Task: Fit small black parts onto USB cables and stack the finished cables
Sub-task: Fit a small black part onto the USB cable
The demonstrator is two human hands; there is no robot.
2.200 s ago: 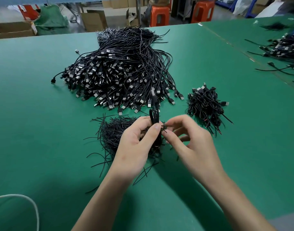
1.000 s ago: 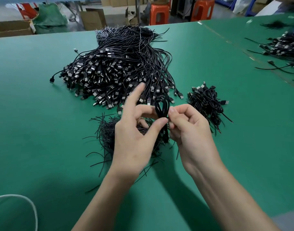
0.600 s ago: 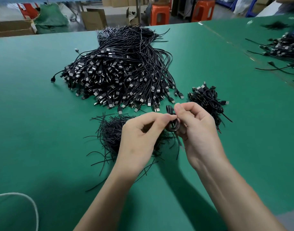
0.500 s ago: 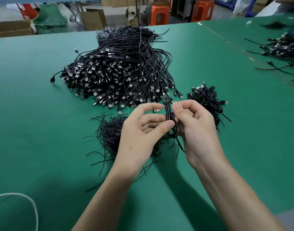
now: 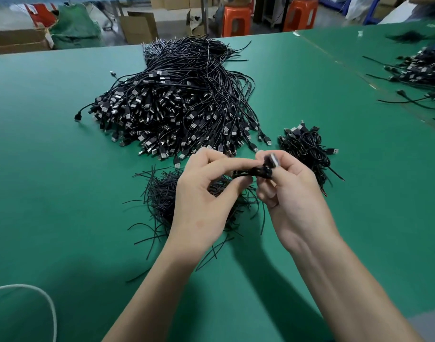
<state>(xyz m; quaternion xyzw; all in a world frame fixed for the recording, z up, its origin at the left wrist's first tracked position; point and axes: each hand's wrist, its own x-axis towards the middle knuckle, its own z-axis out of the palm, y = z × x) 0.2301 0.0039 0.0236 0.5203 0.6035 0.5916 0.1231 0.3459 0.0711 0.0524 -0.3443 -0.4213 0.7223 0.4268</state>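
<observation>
Between my hands is a folded black USB cable (image 5: 251, 172), lying sideways above the table. My left hand (image 5: 206, 193) pinches its left end between thumb and forefinger. My right hand (image 5: 285, 188) grips its right end, and the blurred plug (image 5: 273, 160) sticks out by my fingers. Under my hands lies a heap of thin black ties (image 5: 162, 193). A big pile of loose USB cables (image 5: 172, 107) sits behind. A small stack of bundled cables (image 5: 307, 149) lies to the right.
The green table (image 5: 63, 193) stretches all round. More cables (image 5: 421, 67) lie on the neighbouring table at far right. A white cord (image 5: 38, 294) curls at the lower left. Orange stools (image 5: 236, 18) and cardboard boxes stand beyond the far edge.
The folded cable stood upright between my hands earlier; now it lies sideways. My left fingers have closed back onto it, and my right hand has turned the plug end up.
</observation>
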